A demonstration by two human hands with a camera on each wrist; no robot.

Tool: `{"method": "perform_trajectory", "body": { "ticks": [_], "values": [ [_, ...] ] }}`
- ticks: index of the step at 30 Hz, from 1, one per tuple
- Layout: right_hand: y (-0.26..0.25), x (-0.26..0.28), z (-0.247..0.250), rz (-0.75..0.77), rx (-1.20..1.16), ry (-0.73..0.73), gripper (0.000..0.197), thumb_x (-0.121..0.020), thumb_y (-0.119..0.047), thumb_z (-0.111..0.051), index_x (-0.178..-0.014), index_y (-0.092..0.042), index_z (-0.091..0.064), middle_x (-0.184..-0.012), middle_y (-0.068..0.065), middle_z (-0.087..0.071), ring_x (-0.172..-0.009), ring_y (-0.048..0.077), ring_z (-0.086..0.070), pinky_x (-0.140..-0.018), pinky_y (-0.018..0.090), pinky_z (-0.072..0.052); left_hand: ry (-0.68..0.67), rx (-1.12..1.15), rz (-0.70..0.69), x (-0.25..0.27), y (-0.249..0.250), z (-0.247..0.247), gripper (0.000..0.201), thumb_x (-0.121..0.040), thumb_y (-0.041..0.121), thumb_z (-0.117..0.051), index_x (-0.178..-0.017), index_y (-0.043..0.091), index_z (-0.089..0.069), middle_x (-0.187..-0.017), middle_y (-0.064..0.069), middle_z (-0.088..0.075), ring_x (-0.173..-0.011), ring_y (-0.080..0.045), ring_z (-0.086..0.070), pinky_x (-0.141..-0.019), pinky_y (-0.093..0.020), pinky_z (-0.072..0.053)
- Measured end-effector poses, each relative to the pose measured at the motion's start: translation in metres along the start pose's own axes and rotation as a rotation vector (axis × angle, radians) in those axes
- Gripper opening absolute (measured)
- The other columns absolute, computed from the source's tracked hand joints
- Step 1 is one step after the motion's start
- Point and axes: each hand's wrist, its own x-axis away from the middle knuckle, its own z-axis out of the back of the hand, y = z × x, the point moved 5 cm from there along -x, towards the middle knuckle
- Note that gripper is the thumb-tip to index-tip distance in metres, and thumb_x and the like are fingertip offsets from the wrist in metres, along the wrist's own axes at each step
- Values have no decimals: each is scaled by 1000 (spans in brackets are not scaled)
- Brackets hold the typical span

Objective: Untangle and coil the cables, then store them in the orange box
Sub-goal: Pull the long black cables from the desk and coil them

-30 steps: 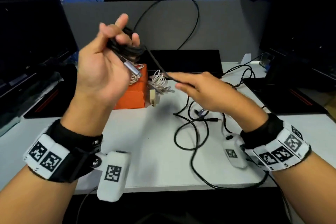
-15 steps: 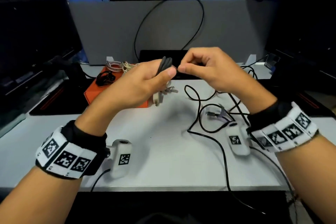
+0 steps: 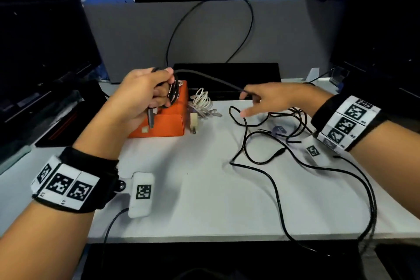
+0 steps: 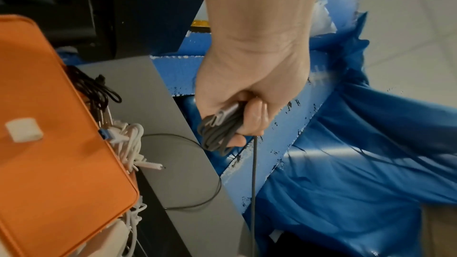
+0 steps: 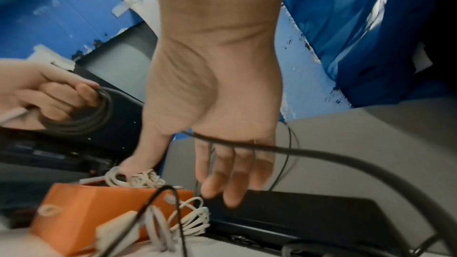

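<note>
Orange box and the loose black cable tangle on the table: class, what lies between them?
In the head view, a coiled white cable and its white plug adapter lie between the orange box and the black cable tangle.

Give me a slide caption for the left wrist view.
Left hand grips a coiled gray cable beside the orange box.

The left hand (image 3: 145,95) covers most of the coiled dark cable (image 3: 173,91) and the orange box's (image 3: 163,126) opening. A loose black cable (image 3: 272,179) runs off the bench's (image 3: 204,200) front edge, its end out of sight. The right hand's (image 3: 270,99) fingertips (image 5: 222,192) are motion-blurred; whether they grip the taut strand (image 3: 209,78) cannot be told.
</note>
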Motion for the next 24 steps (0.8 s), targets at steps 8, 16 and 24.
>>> {"method": "perform_trajectory", "body": {
  "ticks": [8,16,24],
  "values": [
    [-2,20,-84,-97,315,-397,136,-60,-76,-83,-161,-46,4,-154,-6,-32,-139,29,-45,-111,47,-44,-121,102,-15,1,1,-5,23,-106,20,-49,-86,10,-55,-53,4,-25,-43,-12,-22,-59,-27,-45],
    [33,-45,-57,-109,150,-116,65,-84,-41,-80,-142,-28,-53,-112,1,-58,-99,27,-64,-90,45,-58,-173,107,-42,7,8,-13,24,-106,21,-48,-86,11,-55,-55,3,-24,-45,-13,-21,-60,-27,-44],
    [67,-79,-18,-162,-12,56,57,-86,-13,-76,-139,-18,-56,-110,-5,-64,-98,15,-66,-83,27,-49,-120,144,9,-1,-11,-17,25,-107,22,-47,-86,10,-56,-54,4,-26,-43,-12,-23,-63,-28,-44]
  ]
}}
